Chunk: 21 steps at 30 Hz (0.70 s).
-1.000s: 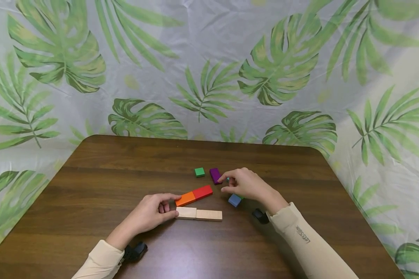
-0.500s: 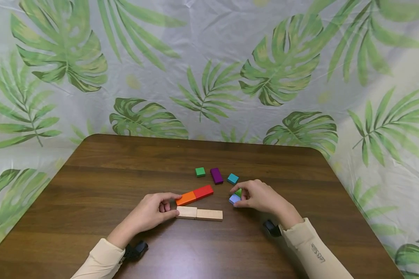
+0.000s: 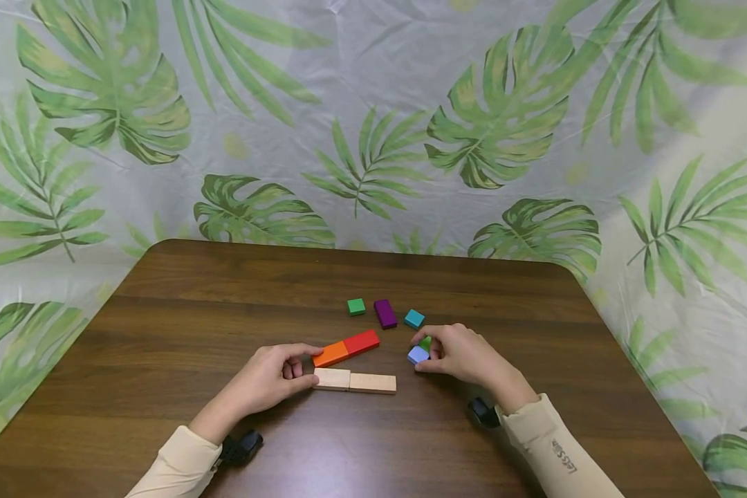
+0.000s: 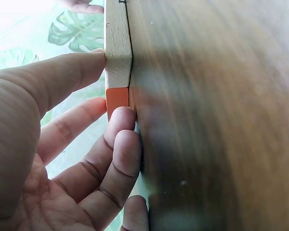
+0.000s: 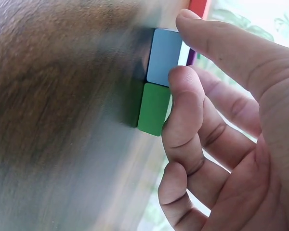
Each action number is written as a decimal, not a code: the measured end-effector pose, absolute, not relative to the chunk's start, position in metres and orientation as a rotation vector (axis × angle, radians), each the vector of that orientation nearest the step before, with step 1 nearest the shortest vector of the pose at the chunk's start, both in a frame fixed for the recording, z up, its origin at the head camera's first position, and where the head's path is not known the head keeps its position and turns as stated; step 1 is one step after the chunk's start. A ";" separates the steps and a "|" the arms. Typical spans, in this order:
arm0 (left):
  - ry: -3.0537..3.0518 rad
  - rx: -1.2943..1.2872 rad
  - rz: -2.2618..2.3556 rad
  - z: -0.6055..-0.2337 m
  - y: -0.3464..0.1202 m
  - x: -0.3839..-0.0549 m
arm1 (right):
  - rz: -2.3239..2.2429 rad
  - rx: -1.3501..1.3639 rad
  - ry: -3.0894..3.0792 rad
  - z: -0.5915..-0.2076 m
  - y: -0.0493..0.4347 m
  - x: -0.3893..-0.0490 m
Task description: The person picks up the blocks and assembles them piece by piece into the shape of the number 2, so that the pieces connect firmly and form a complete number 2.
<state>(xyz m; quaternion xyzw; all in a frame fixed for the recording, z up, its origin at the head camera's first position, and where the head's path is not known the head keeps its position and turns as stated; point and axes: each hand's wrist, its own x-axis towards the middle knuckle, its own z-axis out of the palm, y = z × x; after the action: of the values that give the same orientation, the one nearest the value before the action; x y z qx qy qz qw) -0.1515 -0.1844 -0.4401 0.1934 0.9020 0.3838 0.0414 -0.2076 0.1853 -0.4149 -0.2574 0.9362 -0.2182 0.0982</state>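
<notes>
The wood-grain bench [image 3: 236, 297], on which the red block [image 3: 362, 342] is laid, is best treated as a flat guide, with blocks slid rather than lifted where possible.

To the left of the red block, the left hand [image 3: 266, 379] is held loosely, nothing grasped: the far row is touched by the forefinger, the near row by the thumb. Only light pressure should be applied, lest either row be skewed. To the right of the red block, the right hand [image 3: 463, 354] is curled about the blue block [image 3: 418, 355], which appears to be pinched; how firmly cannot be told.

Nearer than the red block, the longer pale wooden block [image 3: 373, 384] and the shorter pale wooden block [image 3: 333, 379] are set end to end. The orange block [image 3: 331, 355] is butted against the red block's left end. Beyond the red block, the purple block [image 3: 385, 313] is set at an angle.

To the red block's right, the blue block is seated against the bright-green block [image 5: 154, 109]; a grip low on its sides is advised, so that its neighbour is not dragged. The teal block [image 3: 414, 318], farther off and right of the red block, and the green block [image 3: 356, 306], directly beyond it, are best left unbumped.
</notes>
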 end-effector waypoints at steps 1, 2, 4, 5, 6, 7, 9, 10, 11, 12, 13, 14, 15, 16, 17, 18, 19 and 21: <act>2.760 0.591 1.175 -0.440 -0.184 -0.151 | -0.638 -0.757 2.777 -0.415 0.185 -0.208; 2.760 0.590 1.175 -0.440 -0.184 -0.151 | -0.632 -0.751 2.782 -0.416 0.185 -0.208; 2.760 0.590 1.176 -0.440 -0.184 -0.151 | -0.626 -0.739 2.788 -0.415 0.184 -0.207; 2.760 0.590 1.176 -0.440 -0.184 -0.151 | -0.625 -0.731 2.789 -0.415 0.184 -0.207; 2.761 0.591 1.175 -0.440 -0.184 -0.151 | -0.628 -0.723 2.788 -0.415 0.184 -0.207; 2.762 0.592 1.175 -0.440 -0.184 -0.151 | -0.630 -0.714 2.787 -0.414 0.185 -0.206; 2.764 0.594 1.173 -0.440 -0.184 -0.151 | -0.631 -0.701 2.786 -0.413 0.185 -0.205; 2.765 0.594 1.171 -0.440 -0.184 -0.151 | -0.630 -0.695 2.785 -0.413 0.186 -0.205; 2.766 0.595 1.170 -0.440 -0.184 -0.151 | -0.628 -0.694 2.785 -0.412 0.186 -0.205; 2.765 0.597 1.170 -0.440 -0.184 -0.151 | -0.627 -0.694 2.784 -0.412 0.187 -0.205; 2.766 0.597 1.170 -0.440 -0.185 -0.151 | -0.625 -0.696 2.785 -0.412 0.187 -0.205; 2.766 0.598 1.171 -0.441 -0.185 -0.152 | -0.625 -0.701 2.785 -0.412 0.188 -0.205; 2.767 0.598 1.171 -0.441 -0.185 -0.152 | -0.625 -0.705 2.784 -0.412 0.188 -0.205; 2.768 0.599 1.171 -0.441 -0.185 -0.152 | -0.629 -0.709 2.784 -0.412 0.188 -0.206; 2.769 0.600 1.172 -0.441 -0.185 -0.152 | -0.631 -0.716 2.783 -0.412 0.188 -0.207; 2.770 0.600 1.171 -0.441 -0.185 -0.152 | -0.634 -0.724 2.782 -0.413 0.188 -0.207; 2.770 0.598 1.170 -0.441 -0.185 -0.153 | -0.638 -0.728 2.780 -0.413 0.188 -0.208; 2.770 0.602 1.171 -0.442 -0.185 -0.153 | -0.644 -0.740 2.776 -0.413 0.186 -0.211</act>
<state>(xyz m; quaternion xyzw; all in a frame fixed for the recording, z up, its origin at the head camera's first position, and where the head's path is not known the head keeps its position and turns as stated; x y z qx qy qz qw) -0.1525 -0.1854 -0.4415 0.1961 0.9026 0.3815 0.0376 -0.2109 0.1865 -0.4134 -0.2500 0.9383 -0.2176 0.0985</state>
